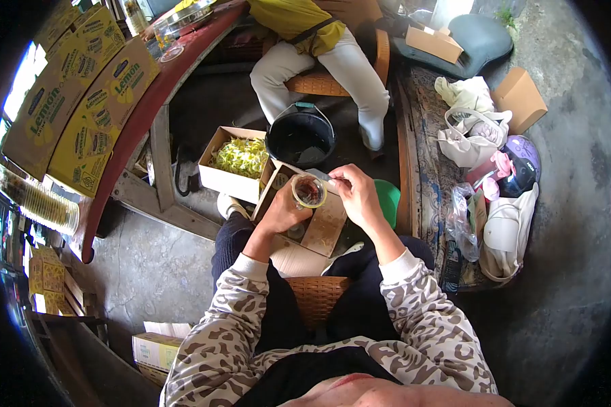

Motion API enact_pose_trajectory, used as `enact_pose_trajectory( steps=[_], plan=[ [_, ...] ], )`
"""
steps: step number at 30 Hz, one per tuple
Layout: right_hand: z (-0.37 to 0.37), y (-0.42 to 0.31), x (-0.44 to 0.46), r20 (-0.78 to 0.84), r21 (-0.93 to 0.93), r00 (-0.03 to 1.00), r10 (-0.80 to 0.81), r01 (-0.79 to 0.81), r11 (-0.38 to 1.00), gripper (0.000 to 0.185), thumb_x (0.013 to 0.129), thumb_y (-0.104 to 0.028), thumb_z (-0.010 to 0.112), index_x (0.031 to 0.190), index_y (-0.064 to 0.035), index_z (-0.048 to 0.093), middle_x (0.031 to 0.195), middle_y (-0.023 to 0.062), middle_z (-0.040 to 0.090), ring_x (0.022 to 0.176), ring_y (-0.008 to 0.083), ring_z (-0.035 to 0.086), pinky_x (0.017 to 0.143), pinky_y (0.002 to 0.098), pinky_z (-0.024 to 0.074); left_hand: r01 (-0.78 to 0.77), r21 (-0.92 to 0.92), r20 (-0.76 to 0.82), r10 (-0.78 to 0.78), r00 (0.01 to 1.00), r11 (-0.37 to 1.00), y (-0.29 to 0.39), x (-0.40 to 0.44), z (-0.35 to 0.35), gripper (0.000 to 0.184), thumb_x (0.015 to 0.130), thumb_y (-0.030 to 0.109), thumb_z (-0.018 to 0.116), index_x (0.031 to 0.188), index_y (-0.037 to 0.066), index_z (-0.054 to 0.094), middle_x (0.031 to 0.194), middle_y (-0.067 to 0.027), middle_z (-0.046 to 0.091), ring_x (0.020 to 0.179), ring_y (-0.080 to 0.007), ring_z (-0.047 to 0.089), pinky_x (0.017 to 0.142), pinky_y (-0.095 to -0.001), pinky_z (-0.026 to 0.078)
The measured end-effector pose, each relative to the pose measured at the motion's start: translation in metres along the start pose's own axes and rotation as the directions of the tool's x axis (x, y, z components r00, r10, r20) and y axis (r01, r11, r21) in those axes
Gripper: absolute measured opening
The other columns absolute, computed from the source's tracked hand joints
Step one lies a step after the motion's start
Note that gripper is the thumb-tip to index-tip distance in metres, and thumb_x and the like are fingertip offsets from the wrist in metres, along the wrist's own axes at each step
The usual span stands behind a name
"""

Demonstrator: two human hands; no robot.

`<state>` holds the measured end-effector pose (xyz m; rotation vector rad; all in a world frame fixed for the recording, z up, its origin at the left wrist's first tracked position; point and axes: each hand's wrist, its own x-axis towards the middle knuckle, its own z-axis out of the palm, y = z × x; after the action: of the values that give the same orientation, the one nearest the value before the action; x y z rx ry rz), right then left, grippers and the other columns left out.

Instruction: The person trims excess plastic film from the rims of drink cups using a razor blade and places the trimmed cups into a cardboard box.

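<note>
My left hand (284, 211) is wrapped round a small clear plastic cup (309, 192) with dark reddish contents, its mouth tilted up toward me. My right hand (361, 197) is just right of the cup, thumb and fingers pinched together on a thin greyish piece (324, 176) whose kind I cannot make out. Both hands are above an open cardboard box (324, 234) between my knees. Beyond it is a black bucket (278, 146) with dark contents. To the bucket's left stands a carton (225, 184) filled with yellow-green pieces (239, 157).
A green rounded object (387, 201) is right of my right hand. Another person (288, 74) sits across from me. At left, lemon drink cartons (91, 129) stand on a red table (125, 132). Bags (506, 234) and a purple-black helmet (523, 166) lie on the bench (428, 169) at right.
</note>
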<state>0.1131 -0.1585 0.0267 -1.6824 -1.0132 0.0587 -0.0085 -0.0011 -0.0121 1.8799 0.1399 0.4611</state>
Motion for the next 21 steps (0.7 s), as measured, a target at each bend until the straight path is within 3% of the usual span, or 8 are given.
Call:
enact_pose_trajectory(
  steps=[3,6,8,9,16,18,21],
  plan=[
    [0.004,0.004,-0.002,0.065,-0.020,0.997,-0.035,0.036,0.999,0.009,0.085,0.002,0.064,0.093,-0.0010,0.062,0.088,0.0127,0.063,0.080,0.0282,0.065,0.071,0.0359,0.0511,0.018,0.099,0.070,-0.025,0.997,0.995,0.006,-0.001,-0.002,0.058,0.066,0.007,0.076,0.120,0.001,0.056,0.109,-0.0139,0.063,0.102,-0.0264,0.062,0.092,-0.0350,0.048],
    [0.003,0.009,-0.004,0.036,-0.155,0.998,-0.053,0.058,0.986,0.009,0.084,0.002,0.064,0.092,-0.0011,0.062,0.088,0.0124,0.063,0.081,0.0286,0.065,0.071,0.0367,0.0514,-0.052,0.059,0.080,0.047,0.996,0.997,0.001,-0.001,0.002,0.059,0.066,0.008,0.078,0.120,0.001,0.056,0.111,-0.0142,0.063,0.103,-0.0270,0.062,0.091,-0.0355,0.049],
    [-0.002,0.011,0.001,-0.127,-0.195,0.992,0.006,-0.030,0.980,0.009,0.084,0.003,0.064,0.092,-0.0008,0.062,0.088,0.0123,0.064,0.080,0.0278,0.065,0.070,0.0360,0.0518,-0.047,0.054,0.077,0.043,0.996,0.997,0.000,-0.001,0.003,0.057,0.068,0.006,0.077,0.121,0.001,0.056,0.111,-0.0122,0.063,0.103,-0.0233,0.061,0.092,-0.0342,0.048],
    [-0.003,0.012,0.003,-0.154,-0.085,0.988,0.032,-0.045,0.995,0.009,0.084,0.003,0.064,0.092,-0.0007,0.062,0.087,0.0126,0.065,0.077,0.0263,0.066,0.068,0.0347,0.0522,-0.044,0.049,0.070,0.040,0.997,0.998,0.002,-0.001,0.003,0.055,0.069,0.004,0.075,0.121,0.002,0.056,0.111,-0.0103,0.062,0.104,-0.0196,0.061,0.093,-0.0329,0.047],
    [0.001,0.010,-0.001,-0.012,0.041,0.991,0.130,-0.129,0.991,0.012,0.086,0.000,0.067,0.097,0.0004,0.064,0.087,0.0132,0.068,0.076,0.0197,0.067,0.070,0.0299,0.0521,-0.111,0.138,0.002,0.111,0.994,0.984,0.005,-0.001,0.004,0.055,0.070,0.005,0.079,0.120,0.002,0.057,0.110,-0.0095,0.063,0.103,-0.0188,0.061,0.091,-0.0326,0.048],
    [0.003,0.008,-0.002,0.004,0.066,0.991,0.131,-0.131,0.989,0.011,0.086,-0.001,0.067,0.097,0.0009,0.064,0.087,0.0120,0.069,0.076,0.0177,0.067,0.070,0.0291,0.0520,-0.073,0.063,-0.030,0.075,0.997,0.995,0.007,-0.001,0.006,0.057,0.067,0.004,0.081,0.119,0.003,0.058,0.109,-0.0113,0.063,0.102,-0.0239,0.062,0.090,-0.0345,0.049],
    [0.003,0.014,0.000,-0.010,0.072,0.987,0.160,-0.159,0.985,0.011,0.087,-0.001,0.067,0.097,0.0007,0.064,0.086,0.0112,0.069,0.076,0.0160,0.066,0.070,0.0286,0.0518,-0.047,-0.045,-0.047,0.045,0.998,0.998,0.007,-0.001,0.004,0.055,0.069,0.003,0.080,0.120,0.003,0.058,0.111,-0.0089,0.062,0.104,-0.0210,0.061,0.092,-0.0332,0.048]
  ],
)
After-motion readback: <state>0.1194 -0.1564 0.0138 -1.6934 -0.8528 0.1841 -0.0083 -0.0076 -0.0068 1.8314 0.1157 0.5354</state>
